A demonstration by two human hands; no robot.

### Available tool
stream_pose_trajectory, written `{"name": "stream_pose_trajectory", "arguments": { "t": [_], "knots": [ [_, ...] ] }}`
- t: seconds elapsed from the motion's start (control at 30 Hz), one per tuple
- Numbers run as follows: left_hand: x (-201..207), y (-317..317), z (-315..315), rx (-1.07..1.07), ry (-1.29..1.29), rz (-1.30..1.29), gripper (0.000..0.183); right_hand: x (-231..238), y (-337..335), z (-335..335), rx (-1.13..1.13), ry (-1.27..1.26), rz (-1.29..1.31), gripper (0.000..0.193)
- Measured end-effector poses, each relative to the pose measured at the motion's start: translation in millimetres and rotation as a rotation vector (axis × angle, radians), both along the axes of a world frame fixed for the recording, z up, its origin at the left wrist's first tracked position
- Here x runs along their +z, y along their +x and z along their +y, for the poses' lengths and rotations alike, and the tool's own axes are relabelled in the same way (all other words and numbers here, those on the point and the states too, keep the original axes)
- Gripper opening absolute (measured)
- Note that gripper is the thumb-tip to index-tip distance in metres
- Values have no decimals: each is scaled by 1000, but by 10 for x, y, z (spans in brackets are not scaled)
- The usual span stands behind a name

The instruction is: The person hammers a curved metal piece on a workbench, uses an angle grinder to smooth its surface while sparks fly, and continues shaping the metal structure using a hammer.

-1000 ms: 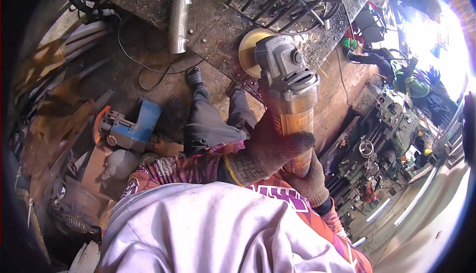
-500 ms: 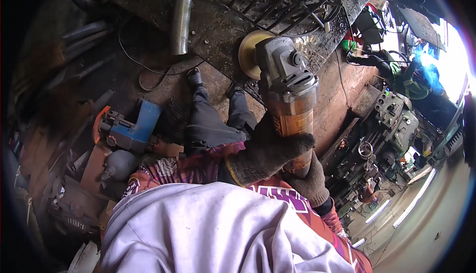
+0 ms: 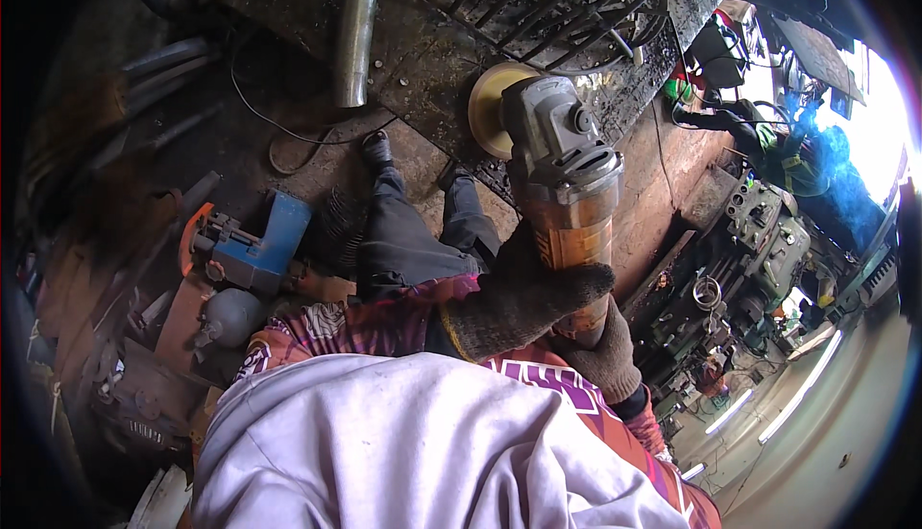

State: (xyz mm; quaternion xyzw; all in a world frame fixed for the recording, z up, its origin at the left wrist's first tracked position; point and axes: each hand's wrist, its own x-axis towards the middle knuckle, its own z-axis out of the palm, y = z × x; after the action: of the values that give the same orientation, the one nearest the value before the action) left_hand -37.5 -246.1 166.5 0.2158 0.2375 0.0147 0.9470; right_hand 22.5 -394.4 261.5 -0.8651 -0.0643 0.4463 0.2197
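Note:
An angle grinder [image 3: 573,188] with a grey gear head and a scuffed orange body is held in front of my chest, its head pointing away from me. On its left side sits a round, yellowish disc [image 3: 490,111], close to the edge of the dark metal worktable. My left hand [image 3: 523,303], in a dark knitted glove, is wrapped round the grinder's body with the thumb across the top. My right hand [image 3: 607,361], also gloved, grips the rear end from below; its fingers are partly hidden behind the tool.
On the dark worktable [image 3: 423,59] lie a metal pipe [image 3: 357,39] and a rack of bent rods [image 3: 557,1]. A blue machine [image 3: 279,241] stands at left. A grey-green machine [image 3: 759,231] is at right, with a co-worker [image 3: 802,164] beyond it amid bluish smoke. A cable trails across the floor.
The grinder and both hands have shifted very slightly to the right and nearer, with the same grip. The smoke beside the co-worker has spread, and the bright blue glow there has faded.

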Motion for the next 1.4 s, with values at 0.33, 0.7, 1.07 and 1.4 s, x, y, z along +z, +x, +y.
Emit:
{"name": "stream_pose_trajectory", "arguments": {
  "t": [0.33,0.7,1.07,1.4],
  "knots": [
    [21,4,34,-1,-40,18,51,2,39,-5,14,6,20,76],
    [-41,37,-42,47,187,46,51,-10,104,19,17,-21,25,77],
    [9,115,-23,84,38,26,49,-92,88,-165,50,19,-26,73],
    [-43,138,-1,98,38,10,51,-224,119,-291,107,16,-1,73]
  ]
}}
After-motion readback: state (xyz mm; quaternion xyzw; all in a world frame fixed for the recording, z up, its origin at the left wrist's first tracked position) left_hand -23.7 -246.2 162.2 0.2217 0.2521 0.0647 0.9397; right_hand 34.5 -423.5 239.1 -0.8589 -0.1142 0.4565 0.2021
